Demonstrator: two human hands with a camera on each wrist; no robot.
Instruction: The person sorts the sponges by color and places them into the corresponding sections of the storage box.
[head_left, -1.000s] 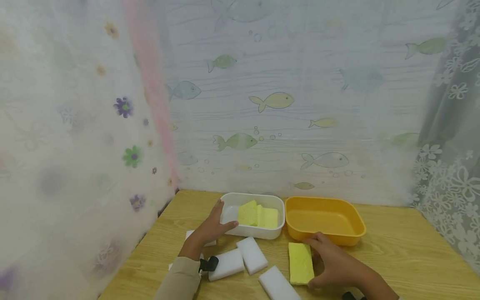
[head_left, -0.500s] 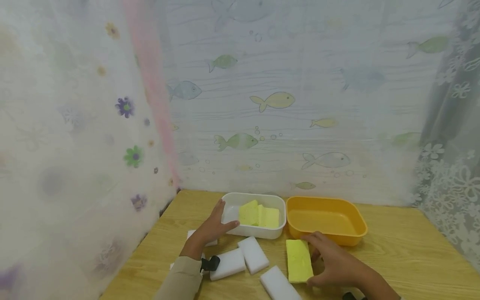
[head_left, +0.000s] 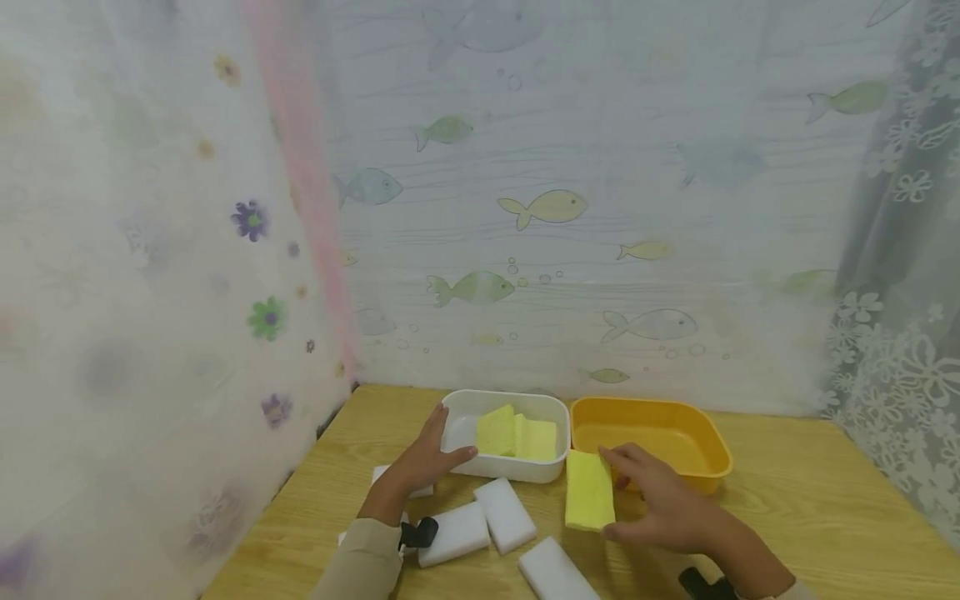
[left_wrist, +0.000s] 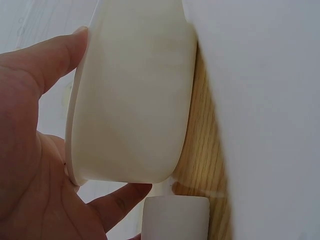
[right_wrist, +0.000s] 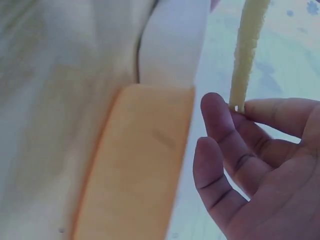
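Observation:
My left hand (head_left: 427, 454) holds the left end of a white plastic container (head_left: 510, 469), thumb on the near rim and fingers along the side. In the left wrist view the fingers touch the outer wall of the container (left_wrist: 132, 100). Yellow sponges (head_left: 497, 429) lie inside it. Another yellow sponge (head_left: 589, 492) is held by its right edge in my right hand (head_left: 663, 504), just in front of the containers. The right wrist view shows that sponge (right_wrist: 247, 55) edge-on, pinched between thumb and fingers.
An orange container (head_left: 648, 433) stands to the right of the white one, with no sponge seen in it. Several white sponges lie on the wooden table (head_left: 787, 483), among them one sponge (head_left: 505, 512) in front of the white container. Patterned curtains hang behind.
My right hand has lifted the yellow sponge and carried it away from me and slightly left, toward the white container. My left hand has stayed at the white container.

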